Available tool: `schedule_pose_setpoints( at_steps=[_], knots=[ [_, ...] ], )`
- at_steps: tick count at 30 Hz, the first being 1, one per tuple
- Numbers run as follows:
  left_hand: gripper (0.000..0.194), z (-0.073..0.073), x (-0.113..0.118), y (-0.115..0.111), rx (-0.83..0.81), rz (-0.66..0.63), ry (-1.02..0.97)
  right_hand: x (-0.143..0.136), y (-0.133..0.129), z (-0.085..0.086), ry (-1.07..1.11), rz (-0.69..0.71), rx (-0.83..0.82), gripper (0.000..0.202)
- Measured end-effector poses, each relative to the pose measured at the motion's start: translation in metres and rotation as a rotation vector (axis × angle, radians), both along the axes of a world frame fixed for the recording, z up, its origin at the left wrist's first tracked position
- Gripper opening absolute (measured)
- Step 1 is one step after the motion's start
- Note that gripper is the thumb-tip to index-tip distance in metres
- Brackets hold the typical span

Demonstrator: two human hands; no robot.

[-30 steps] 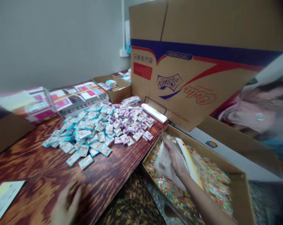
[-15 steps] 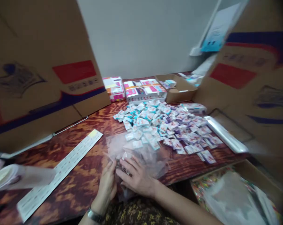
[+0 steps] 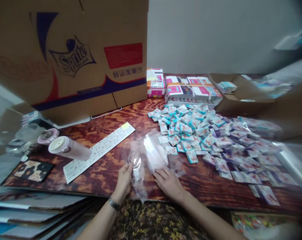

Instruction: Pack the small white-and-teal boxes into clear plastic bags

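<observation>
My left hand (image 3: 124, 180) is closed on the edge of a clear plastic bag (image 3: 138, 166) at the front of the table. Flat on more clear bags (image 3: 154, 151) lies my right hand (image 3: 169, 184), its fingers spread a little. Just beyond the bags is a heap of small boxes with blue edges (image 3: 187, 128). Boxes with purple edges (image 3: 243, 150) continue the heap to the right.
A large carton (image 3: 91, 90) stands at the back left. Printed packs (image 3: 193, 90) and an open cardboard box (image 3: 241, 100) are behind the heap. A sticker strip (image 3: 103, 146), a pale bottle (image 3: 73, 150) and a patterned flat item (image 3: 31, 170) lie left.
The view has swung left. My hands have moved apart; the left now holds one bag off to the side, while the right rests on the other bags.
</observation>
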State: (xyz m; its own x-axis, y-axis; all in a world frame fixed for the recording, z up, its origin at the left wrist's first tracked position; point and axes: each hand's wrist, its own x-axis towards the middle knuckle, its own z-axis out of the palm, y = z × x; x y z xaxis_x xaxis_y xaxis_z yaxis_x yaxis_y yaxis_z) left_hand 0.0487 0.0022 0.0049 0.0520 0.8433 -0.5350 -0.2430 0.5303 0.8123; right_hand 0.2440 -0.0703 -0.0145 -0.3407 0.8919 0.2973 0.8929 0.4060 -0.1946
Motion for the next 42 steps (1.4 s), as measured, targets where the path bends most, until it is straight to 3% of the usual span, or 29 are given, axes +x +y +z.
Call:
schedule_pose_setpoints(
  at_steps=[3, 6, 10, 13, 16, 20, 26, 28, 30, 33, 35, 38, 42],
  knots=[
    [0.038, -0.002, 0.001, 0.001, 0.016, -0.032, 0.075, 0.011, 0.005, 0.012, -0.022, -0.134, 0.008, 0.028],
    [0.039, -0.003, 0.003, 0.002, 0.058, -0.042, 0.140, 0.034, 0.011, 0.020, -0.067, -0.417, 0.039, 0.041],
    [0.041, -0.002, 0.008, 0.003, 0.123, -0.044, 0.173, 0.060, 0.012, 0.014, -0.102, -0.635, -0.083, 0.056],
    [0.040, 0.001, 0.010, 0.005, 0.140, -0.054, 0.173, 0.064, 0.005, 0.005, -0.012, -0.664, -0.133, 0.049],
    [0.040, 0.005, 0.009, 0.010, 0.146, -0.091, 0.162, 0.062, -0.007, 0.001, 0.151, -0.602, -0.070, 0.041],
    [0.045, 0.015, 0.004, 0.019, 0.181, -0.164, 0.243, 0.074, -0.040, 0.012, 0.298, -0.537, -0.012, 0.044],
    [0.046, 0.013, 0.009, 0.034, 0.268, -0.414, 0.566, 0.097, -0.100, 0.027, 0.438, -0.659, 0.052, 0.045],
    [0.046, 0.011, 0.017, 0.035, 0.421, -0.495, 0.785, 0.095, -0.110, 0.021, 0.480, -0.704, 0.079, 0.044],
    [0.047, 0.011, 0.029, 0.032, 0.706, -0.570, 0.983, 0.091, -0.114, 0.013, 0.500, -0.724, 0.086, 0.044],
    [0.046, 0.010, 0.046, 0.028, 1.143, -0.784, 0.989, 0.086, -0.115, 0.003, 0.461, -0.727, 0.051, 0.049],
    [0.048, 0.005, 0.055, 0.028, 1.230, -0.946, 0.994, 0.086, -0.117, 0.000, 0.364, -0.741, 0.006, 0.054],
    [0.059, -0.005, 0.059, 0.033, 1.207, -1.093, 1.113, 0.089, -0.123, 0.001, 0.202, -0.771, -0.032, 0.058],
    [0.071, -0.016, 0.060, 0.035, 1.301, -1.165, 1.234, 0.091, -0.128, 0.008, 0.140, -0.775, 0.011, 0.059]
  ],
)
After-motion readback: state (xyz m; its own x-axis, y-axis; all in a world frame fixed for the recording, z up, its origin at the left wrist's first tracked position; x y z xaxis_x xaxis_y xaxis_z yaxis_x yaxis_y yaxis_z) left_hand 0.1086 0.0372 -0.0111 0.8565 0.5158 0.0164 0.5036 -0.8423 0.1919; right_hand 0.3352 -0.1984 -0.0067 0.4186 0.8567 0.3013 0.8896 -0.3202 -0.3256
